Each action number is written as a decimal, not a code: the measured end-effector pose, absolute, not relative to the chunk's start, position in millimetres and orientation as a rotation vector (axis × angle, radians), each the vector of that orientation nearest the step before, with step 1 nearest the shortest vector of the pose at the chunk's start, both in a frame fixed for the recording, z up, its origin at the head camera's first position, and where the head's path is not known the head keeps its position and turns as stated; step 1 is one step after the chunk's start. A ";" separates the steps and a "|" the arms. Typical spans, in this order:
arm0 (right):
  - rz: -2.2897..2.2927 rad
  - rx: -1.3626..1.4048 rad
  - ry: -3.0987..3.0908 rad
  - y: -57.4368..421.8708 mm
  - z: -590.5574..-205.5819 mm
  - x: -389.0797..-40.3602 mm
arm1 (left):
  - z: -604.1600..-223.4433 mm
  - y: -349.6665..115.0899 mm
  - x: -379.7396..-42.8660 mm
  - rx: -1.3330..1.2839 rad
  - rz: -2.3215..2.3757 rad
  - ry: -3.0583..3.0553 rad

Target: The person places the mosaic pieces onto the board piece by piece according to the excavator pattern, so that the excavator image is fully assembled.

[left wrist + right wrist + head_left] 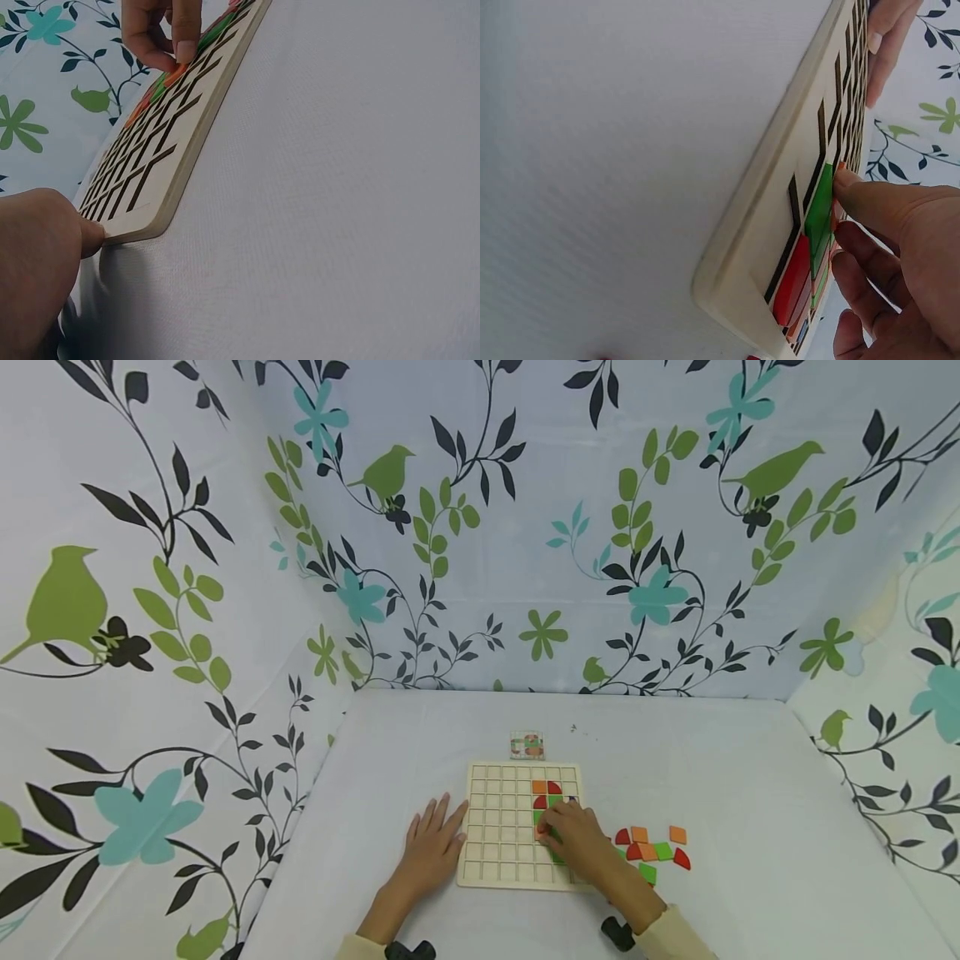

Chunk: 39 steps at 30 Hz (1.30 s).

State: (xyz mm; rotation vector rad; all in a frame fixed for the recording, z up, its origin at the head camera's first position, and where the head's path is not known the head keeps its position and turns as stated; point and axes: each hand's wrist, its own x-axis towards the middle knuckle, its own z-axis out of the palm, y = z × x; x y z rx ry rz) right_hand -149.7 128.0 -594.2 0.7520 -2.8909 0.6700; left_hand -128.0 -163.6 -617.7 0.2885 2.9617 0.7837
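Board of pale wood with a square-celled grid (pixel 498 827) lies flat on a white cloth (pixel 750 777) in the head view. A small square card with coloured print (pixel 527 745) sits just beyond its far edge. The left hand (pixel 432 850) rests at the board's left edge, fingers extended and holding nothing. The right hand (pixel 576 839) bends over the right-hand columns, where coloured flat tiles fill some cells. Loose red quarter-round tiles (pixel 681 858), orange square tiles (pixel 678 835) and green square tiles (pixel 648 874) lie right of the board, beside the right forearm, which could sweep them aside if it swung back low.

From the left wrist, the left thumb (pixel 91 236) touches the board near a rounded corner. So light a contact may let the board slide on the cloth under a sideways push. The right fingertips pinch a flat orange tile (pixel 177 74) at the grid; its outline is partly covered.

From the right wrist, the fingers crowd close to a seated green tile (pixel 820 206) and a red tile (pixel 792 281) near the board's rim. A slightly turned orange tile could catch on a grid rib and sit tilted, or a knuckle could nudge these neighbours loose.
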 end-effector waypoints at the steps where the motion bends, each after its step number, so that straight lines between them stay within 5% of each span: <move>1: 0.672 0.758 -2.890 128.0 -594.3 -149.6 | -617.6 -163.4 -128.1 0.288 0.785 2.965; 16: 0.758 0.741 -2.865 134.2 -595.4 -144.5 | -619.6 -163.7 -128.2 0.301 0.804 2.978; 31: 0.685 0.002 -3.166 211.2 -577.2 -151.2 | -618.7 -163.6 -125.9 0.274 0.803 2.961; 39: 0.799 -0.019 -3.195 237.0 -576.8 -148.4 | -619.7 -163.0 -127.5 0.278 0.806 2.966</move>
